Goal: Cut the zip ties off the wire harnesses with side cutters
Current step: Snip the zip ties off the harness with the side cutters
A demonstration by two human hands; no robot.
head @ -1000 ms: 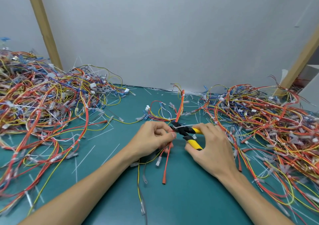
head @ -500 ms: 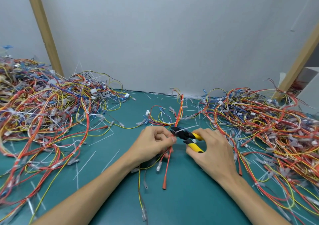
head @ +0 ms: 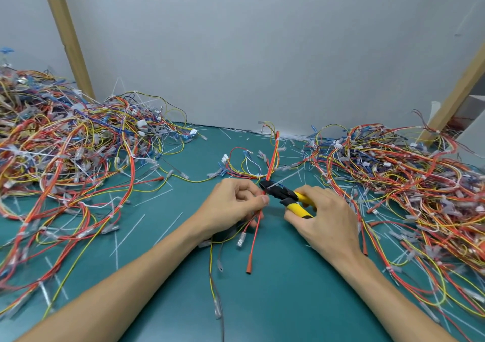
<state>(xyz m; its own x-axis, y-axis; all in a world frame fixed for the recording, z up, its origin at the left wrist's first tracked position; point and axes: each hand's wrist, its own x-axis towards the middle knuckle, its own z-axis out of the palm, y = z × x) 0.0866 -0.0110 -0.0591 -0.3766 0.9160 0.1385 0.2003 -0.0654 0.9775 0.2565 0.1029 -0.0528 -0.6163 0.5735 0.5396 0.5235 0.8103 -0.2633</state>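
**Q:** Where is the zip tie?
**A:** A thin white zip tie (head: pixel 283 180) lies at the black nose of the side cutters (head: pixel 280 193), just past the left fingertips. I cannot tell whether the blades touch it.

**Q:** And the harness it belongs to?
**A:** The wire harness (head: pixel 273 157), mostly red and orange strands, passes through the left hand (head: pixel 233 206). Thumb and curled fingers pinch it. Its loose ends trail out below those fingers onto the green mat (head: pixel 275 302).

**Q:** What is the right hand doing?
**A:** The right hand (head: pixel 325 218) has its fingers wrapped round the yellow handles, which stand slightly apart. The cutter nose points toward the left fingertips.

**Q:** What lies around the hands?
**A:** Well out from the left fingers is a large tangled pile of harnesses (head: pixel 65 152). Another pile (head: pixel 406 184) spreads just beyond the right knuckles. White tie offcuts (head: pixel 131 231) scatter the mat. A grey wall (head: pixel 262 52) rises behind.
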